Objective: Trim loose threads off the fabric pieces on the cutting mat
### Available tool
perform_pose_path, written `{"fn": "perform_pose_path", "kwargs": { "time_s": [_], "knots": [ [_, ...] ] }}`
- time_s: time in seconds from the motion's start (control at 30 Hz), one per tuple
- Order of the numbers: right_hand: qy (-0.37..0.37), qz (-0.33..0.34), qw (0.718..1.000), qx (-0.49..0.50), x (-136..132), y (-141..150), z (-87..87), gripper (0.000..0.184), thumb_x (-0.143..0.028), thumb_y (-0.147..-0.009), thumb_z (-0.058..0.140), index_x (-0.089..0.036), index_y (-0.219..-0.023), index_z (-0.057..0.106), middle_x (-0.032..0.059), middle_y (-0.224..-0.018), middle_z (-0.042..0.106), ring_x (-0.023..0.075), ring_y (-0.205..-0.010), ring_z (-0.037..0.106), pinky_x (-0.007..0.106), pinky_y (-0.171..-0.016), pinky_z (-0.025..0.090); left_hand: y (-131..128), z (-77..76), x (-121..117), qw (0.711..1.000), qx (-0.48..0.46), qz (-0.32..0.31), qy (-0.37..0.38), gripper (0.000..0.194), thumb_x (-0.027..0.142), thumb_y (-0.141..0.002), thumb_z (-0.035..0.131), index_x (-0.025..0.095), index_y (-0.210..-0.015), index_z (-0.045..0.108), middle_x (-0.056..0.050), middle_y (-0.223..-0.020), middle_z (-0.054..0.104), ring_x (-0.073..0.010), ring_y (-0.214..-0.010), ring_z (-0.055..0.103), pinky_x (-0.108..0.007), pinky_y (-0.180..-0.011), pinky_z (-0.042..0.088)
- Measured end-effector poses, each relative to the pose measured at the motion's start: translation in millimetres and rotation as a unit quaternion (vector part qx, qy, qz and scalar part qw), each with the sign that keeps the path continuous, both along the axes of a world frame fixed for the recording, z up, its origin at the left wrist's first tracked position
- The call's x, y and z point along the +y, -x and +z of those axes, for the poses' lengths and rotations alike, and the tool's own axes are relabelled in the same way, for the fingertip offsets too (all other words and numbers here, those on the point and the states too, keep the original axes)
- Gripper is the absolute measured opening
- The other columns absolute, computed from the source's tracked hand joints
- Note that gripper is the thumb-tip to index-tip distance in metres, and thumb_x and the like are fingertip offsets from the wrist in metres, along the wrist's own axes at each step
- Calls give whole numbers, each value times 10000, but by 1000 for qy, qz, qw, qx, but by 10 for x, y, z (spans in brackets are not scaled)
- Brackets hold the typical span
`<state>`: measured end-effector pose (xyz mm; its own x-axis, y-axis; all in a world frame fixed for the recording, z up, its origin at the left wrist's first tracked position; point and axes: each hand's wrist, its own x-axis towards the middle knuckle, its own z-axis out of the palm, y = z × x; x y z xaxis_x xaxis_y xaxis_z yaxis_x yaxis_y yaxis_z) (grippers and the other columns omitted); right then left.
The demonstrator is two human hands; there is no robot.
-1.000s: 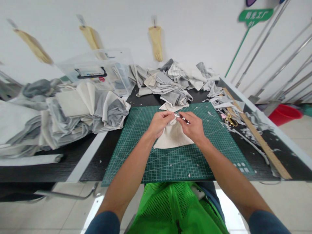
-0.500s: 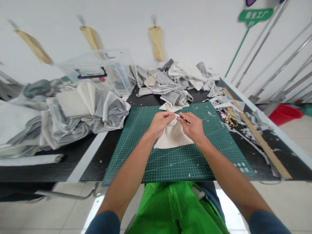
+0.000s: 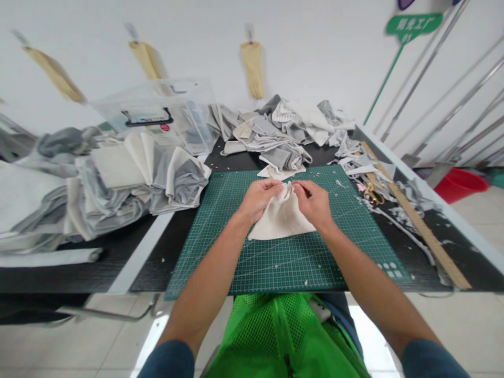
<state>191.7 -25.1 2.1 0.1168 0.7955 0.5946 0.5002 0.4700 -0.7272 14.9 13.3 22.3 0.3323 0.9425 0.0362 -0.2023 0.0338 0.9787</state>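
A cream piece of cloth (image 3: 285,215) lies on the green cutting mat (image 3: 260,273), its far edge lifted and bunched between my hands. My left hand (image 3: 260,198) pinches that raised edge on the left, fingers closed. On the right, my right hand (image 3: 313,202) is closed on the same edge, thumb against fingers. A small dark spot shows inside the right hand's curl; whether it is the slim tool cannot be made out. The cloth's near edge rests flat on the mat.
Folded grey and cream cloths (image 3: 129,173) are heaped at left, before a clear plastic box (image 3: 192,126). More cloths (image 3: 275,131) lie behind the mat. Right are a wooden ruler (image 3: 417,215), gold-handled scissors (image 3: 372,194) and fabric scraps (image 3: 409,210). A red bucket (image 3: 459,185) stands beyond the table.
The slim dark-and-silver tool that showed in my right hand is no longer visible. My right hand has turned slightly and now pinches the cloth's edge. My left hand stays nearly in place.
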Motion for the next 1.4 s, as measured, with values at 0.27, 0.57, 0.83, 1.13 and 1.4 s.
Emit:
{"fn": "perform_pose_path", "kwargs": {
  "time_s": [0.27,0.57,0.83,1.13,1.4],
  "knots": [
    [128,17,988,87,99,-111,-12,386,-422,-864,645,-177,-1153,716,13,-808,692,140,-625,534,280,-617,443,71,8,-9,995,47,-83,-18,370,74,-588,733,158,-944,682,-17,-811,716,-105,-634,631,-213,-588,456],
    [188,19,958,-218,84,-125,-66,269,-268,-863,585,-209,-994,812,75,-1026,800,224,-932,709,298,-855,490,76,-16,-83,865,334,-349,-133,223,169,-703,665,171,-871,812,-22,-732,751,-144,-668,667,-228,-625,470],
    [285,-25,905,-314,126,-131,-127,239,-292,-868,605,-217,-941,820,101,-900,796,236,-853,716,286,-739,457,167,-324,259,862,475,99,-147,227,351,-812,634,167,-774,762,-91,-816,761,-204,-780,689,-293,-709,481],
    [277,-18,958,-79,122,-98,-109,446,-485,-960,510,-186,-691,702,35,-615,694,157,-587,593,264,-585,383,-11,-370,194,884,411,81,-208,48,209,-734,654,174,-767,657,-21,-765,681,-161,-707,591,-273,-667,432],
    [274,-3,958,84,89,-49,-48,453,-585,-847,623,-167,-676,665,25,-627,658,130,-550,514,263,-526,346,-66,-264,44,887,337,4,-316,113,89,-725,568,195,-764,567,19,-759,632,-137,-733,564,-259,-705,419]
  ]
}}
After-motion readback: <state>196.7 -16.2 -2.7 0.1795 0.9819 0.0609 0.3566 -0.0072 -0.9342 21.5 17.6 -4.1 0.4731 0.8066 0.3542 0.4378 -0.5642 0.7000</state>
